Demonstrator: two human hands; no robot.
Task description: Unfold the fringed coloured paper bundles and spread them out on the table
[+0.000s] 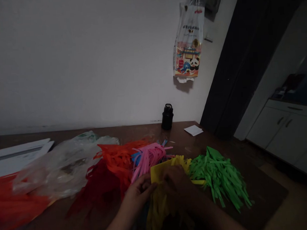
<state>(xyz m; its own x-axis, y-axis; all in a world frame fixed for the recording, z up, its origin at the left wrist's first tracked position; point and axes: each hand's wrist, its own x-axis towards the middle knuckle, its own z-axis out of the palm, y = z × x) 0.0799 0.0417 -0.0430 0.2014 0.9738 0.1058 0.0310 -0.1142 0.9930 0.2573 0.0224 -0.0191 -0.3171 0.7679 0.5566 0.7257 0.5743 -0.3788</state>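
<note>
A yellow fringed sheet (157,171), of paper or thin fabric, is in front of me, with a plain band at its top and long strips hanging below. My left hand (142,190) pinches the left edge of the band between thumb and fingers. Over its right part, my right hand (177,182) is curled against the sheet; its fingertips are dark and partly hidden. Beyond the hands lies a pink fringed bundle (150,157), with bits of blue beneath. To the right rests a green fringed bundle (218,173). Orange strips (121,159) and dark red strips (98,186) lie to the left.
A crumpled clear plastic bag (61,171) covers part of a red-orange sheet (16,204) at left, near white papers (6,160). At the back of the brown table (255,188) stand a black bottle (167,117) and white paper pieces (193,130). A printed bag (189,48) hangs on the wall.
</note>
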